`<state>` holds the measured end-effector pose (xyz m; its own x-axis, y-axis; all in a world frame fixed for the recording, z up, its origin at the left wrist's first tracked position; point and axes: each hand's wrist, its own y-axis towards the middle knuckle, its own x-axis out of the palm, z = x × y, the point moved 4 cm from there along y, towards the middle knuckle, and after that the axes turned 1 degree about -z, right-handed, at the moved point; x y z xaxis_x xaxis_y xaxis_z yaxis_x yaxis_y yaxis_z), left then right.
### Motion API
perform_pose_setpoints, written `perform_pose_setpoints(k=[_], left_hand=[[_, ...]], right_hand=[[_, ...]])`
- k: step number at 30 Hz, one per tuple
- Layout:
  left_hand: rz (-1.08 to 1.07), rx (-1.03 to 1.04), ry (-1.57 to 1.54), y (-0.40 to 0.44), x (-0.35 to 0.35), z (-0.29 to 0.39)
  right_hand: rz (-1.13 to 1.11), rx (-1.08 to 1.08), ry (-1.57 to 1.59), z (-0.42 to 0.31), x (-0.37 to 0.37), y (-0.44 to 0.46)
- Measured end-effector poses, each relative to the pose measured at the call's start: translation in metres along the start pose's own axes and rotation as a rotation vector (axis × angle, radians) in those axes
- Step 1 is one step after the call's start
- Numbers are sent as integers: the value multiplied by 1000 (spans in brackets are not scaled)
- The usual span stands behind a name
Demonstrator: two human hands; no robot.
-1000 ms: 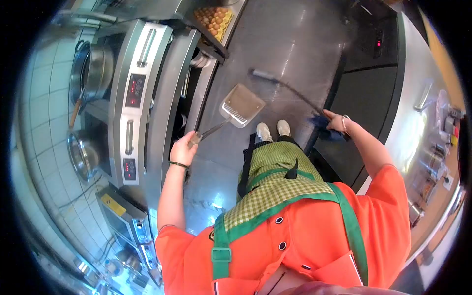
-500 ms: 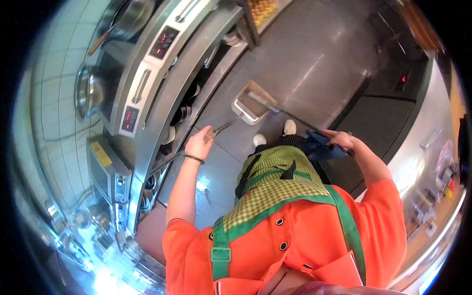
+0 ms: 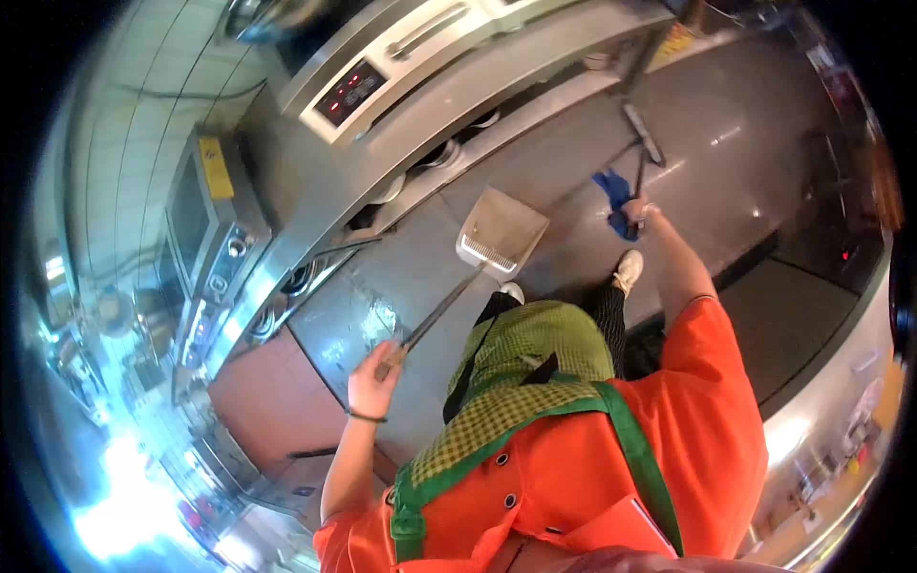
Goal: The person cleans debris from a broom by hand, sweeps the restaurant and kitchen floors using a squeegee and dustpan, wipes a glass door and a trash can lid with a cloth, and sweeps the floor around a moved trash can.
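Observation:
My left hand [image 3: 374, 377] is wrapped round the end of the long handle of a white dustpan [image 3: 504, 229]. The pan is low over the grey floor, in front of my left shoe; whether it touches the floor I cannot tell. Out to the front right, my right hand [image 3: 640, 210] grips the dark handle of a broom, and a blue cloth [image 3: 619, 196] hangs at the same hand. The broom's narrow head [image 3: 643, 134] is near the floor, well apart from the dustpan. Bristles cannot be made out.
A steel counter [image 3: 353, 158] with a control panel [image 3: 351, 93] runs along the left, with dishes on the shelf beneath. Dark cabinets [image 3: 812, 315] and a cluttered worktop stand on the right. Wet patches shine on the grey floor tiles [image 3: 377, 320].
The broom has swung away from the dustpan to the front right with my right hand. My view has turned, and my right foot has stepped out to the right.

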<state>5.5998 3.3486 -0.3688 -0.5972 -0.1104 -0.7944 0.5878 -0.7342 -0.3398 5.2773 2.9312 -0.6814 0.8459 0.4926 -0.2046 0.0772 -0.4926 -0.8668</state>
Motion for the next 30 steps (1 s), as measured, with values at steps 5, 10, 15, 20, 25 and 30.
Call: perform_pose_setpoints(k=[5,10,15,20,25,30], left_hand=[[42,-374,-181,-77,-9,-82],[117,-348,10,-106,-1,-117],[177,-329,-98,-101,11,-168],[261,-173,-17,-118,15,-178],[161,-321,-42,-128,23,-172],[276,-332,-50,-157,35,-163]], right_hand=[[66,-24,-774,-15,162,-97],[-218,54,-1317,75,231,-123],[-366,127,-1360,103,220,-251],[-616,-232,-1351,92,157,-283],[-516,-324,-1028,72,86,-209],[-259,-161,-1139,8,175,-214]])
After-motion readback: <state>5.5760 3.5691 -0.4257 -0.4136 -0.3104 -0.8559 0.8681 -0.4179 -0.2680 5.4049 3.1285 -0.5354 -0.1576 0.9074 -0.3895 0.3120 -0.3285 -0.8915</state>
